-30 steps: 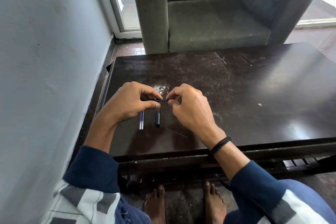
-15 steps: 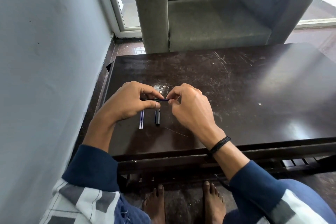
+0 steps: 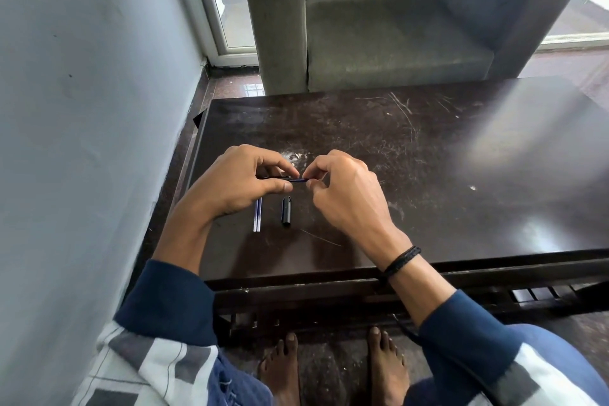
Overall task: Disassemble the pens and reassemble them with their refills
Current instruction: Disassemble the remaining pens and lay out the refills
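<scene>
- Two bare feet (image 3: 385, 369) stand on the floor, below the near edge of the surface (image 3: 428, 175); dark blue sleeves (image 3: 171, 303) cover the arms part of the way.
- A black band (image 3: 400, 260) goes round the right wrist, just above the near edge.
- Two thin refills (image 3: 257, 219) lie side by side on the surface, close to its left edge; they are clear with blue inside; they point from the near edge to the far edge; their far ends are hidden under the left hand (image 3: 237, 181).
- A short black pen piece (image 3: 286, 212) lies just beside the refills on their right, not touching them; it points the same way.
- The left hand is above the surface with its fingers (image 3: 280, 187) curled; the thumb and first finger pinch the left end of a thin pen part (image 3: 298, 179).
- The right hand (image 3: 346, 194) faces it; its thumb and first finger pinch the right end of the same part; its other fingers are curled in.
- The thin pen part is held flat in the air between the two hands, over the left side of the surface; it looks dark on the left and blue on the right; I cannot tell if it is one piece or two.
- Pale scratches (image 3: 402, 109) mark the surface near its far edge.
- A grey armchair (image 3: 395, 43) stands past the far edge; a pale wall (image 3: 82, 109) runs along the left; a glass door (image 3: 227, 10) is in the far corner.
</scene>
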`<state>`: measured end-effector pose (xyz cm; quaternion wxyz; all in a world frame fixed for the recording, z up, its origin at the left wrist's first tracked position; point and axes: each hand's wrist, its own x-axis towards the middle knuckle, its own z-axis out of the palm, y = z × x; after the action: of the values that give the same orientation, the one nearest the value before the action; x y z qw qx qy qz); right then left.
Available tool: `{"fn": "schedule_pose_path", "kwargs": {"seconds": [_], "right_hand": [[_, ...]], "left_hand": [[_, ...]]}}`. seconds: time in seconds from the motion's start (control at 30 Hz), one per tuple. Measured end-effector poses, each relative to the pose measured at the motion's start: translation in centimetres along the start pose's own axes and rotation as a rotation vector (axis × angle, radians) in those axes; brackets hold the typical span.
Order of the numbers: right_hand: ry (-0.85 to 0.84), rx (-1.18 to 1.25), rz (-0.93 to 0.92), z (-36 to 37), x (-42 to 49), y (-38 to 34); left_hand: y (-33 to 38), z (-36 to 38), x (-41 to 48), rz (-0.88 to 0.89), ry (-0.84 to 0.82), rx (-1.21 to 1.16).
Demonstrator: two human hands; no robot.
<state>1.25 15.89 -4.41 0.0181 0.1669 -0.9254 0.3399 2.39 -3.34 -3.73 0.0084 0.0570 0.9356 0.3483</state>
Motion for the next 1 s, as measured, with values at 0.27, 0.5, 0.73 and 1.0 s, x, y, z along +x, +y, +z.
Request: {"fn": "schedule_pose_path", "kwargs": {"seconds": [0.27, 0.5, 0.73, 1.0], "right_hand": [[-0.032, -0.022, -0.029, 0.3, 0.0, 0.2], [-0.007, -0.046, 0.04, -0.8, 0.6, 1.1], [-0.249, -0.242, 0.16, -0.8, 0.5, 1.8], [-0.222, -0.433, 0.053, -0.2, 0.1, 2.0]], "left_hand": [[-0.1, -0.2, -0.1, -0.025, -0.016, 0.017], [-0.5, -0.8, -0.3, -0.094, 0.047, 0.015], [-0.9, -0.9, -0.3, -0.152, 0.081, 0.015], [-0.7, -1.0, -0.4, -0.181, 0.085, -0.015]]}}
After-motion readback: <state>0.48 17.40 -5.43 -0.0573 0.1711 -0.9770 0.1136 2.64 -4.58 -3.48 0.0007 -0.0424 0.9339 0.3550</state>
